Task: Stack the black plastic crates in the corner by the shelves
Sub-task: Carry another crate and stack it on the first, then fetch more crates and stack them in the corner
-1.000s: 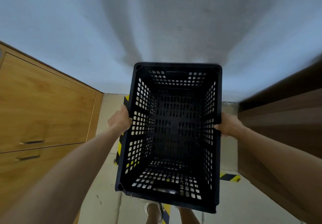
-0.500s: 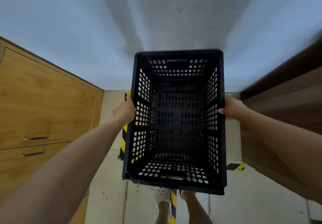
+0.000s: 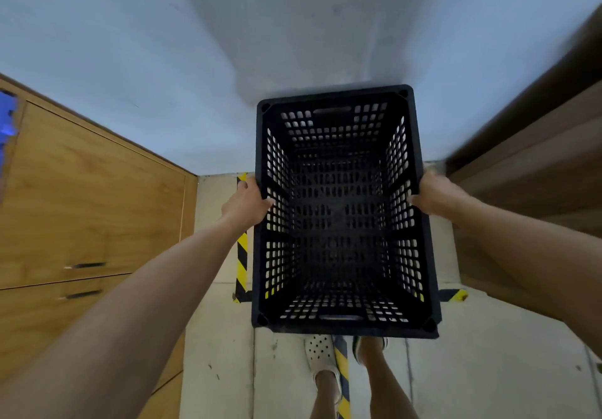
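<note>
While both hands, left hand [image 3: 245, 202], right hand [image 3: 436, 197], grip its rim, perforated rectangular black plastic crate [image 3: 338, 324], open-topped

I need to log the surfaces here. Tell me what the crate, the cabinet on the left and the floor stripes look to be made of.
Crate: black moulded plastic, matt; the walls and base are perforated in a regular grid, with slot handles.
Cabinet: wood or wood-look veneer, smooth with a slight sheen; visible grain, dark handles.
Floor stripes: yellow-and-black hazard marking on pale floor, likely tape or paint; I cannot tell which.
</note>
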The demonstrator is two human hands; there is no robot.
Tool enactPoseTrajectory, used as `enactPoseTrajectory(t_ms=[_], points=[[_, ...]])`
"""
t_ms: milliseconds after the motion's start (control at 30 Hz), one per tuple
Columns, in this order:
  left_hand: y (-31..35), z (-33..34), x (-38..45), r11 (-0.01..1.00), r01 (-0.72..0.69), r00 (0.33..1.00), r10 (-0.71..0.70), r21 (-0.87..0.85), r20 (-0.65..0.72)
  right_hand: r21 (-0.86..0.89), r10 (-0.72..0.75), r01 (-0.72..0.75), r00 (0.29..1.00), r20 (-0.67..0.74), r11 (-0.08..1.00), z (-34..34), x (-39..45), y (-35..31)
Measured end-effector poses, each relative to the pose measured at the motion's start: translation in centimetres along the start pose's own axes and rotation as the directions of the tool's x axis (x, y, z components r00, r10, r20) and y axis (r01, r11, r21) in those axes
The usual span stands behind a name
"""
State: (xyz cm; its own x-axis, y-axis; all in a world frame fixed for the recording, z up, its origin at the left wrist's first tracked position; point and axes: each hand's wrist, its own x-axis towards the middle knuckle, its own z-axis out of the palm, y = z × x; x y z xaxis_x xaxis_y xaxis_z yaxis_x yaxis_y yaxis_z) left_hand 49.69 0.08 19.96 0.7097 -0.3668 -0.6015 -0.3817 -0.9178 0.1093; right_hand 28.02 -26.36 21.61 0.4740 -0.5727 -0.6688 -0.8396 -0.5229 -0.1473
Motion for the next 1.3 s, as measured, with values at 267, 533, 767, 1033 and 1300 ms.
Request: enactPoseTrajectory(t_ms=[267, 533, 767, 1033, 1300], points=[[4.9, -7.9, -5.0, 0.956, -0.285, 0.957, 0.280, 0.064, 0.081, -0.201, -0.133, 0.144, 0.989, 0.068, 0.969, -4.5, -6.6, -1.6], [7.7, -11.3, -12.6, 0.843, -0.535, 0.794, 0.478, 0.060, 0.375, -0.172, -0.225, 0.265, 0.949, 0.221, 0.949, -7.8, -15.8, -3.0], [11.2, -17.2, -19.8, 0.713, -0.688, 0.716, 0.638, 0.135, 0.282, -0.050, -0.188, 0.189, 0.982, 0.019, 0.981, -10.5, -25.7, -1.0], [20.6, -14.4, -28.3, 0.432, -0.860, 0.510, 0.720, 0.272, 0.470, 0.246, 0.038, -0.017, 0.996, -0.081, 0.969, -5.6, -36.8, 8.3], [34.1, -2.9, -45.3, 0.032, -0.975, 0.181, 0.691, 0.221, 0.700, 0.428, 0.455, -0.405, 0.890, -0.017, 0.808, 4.1, -54.9, 24.6]])
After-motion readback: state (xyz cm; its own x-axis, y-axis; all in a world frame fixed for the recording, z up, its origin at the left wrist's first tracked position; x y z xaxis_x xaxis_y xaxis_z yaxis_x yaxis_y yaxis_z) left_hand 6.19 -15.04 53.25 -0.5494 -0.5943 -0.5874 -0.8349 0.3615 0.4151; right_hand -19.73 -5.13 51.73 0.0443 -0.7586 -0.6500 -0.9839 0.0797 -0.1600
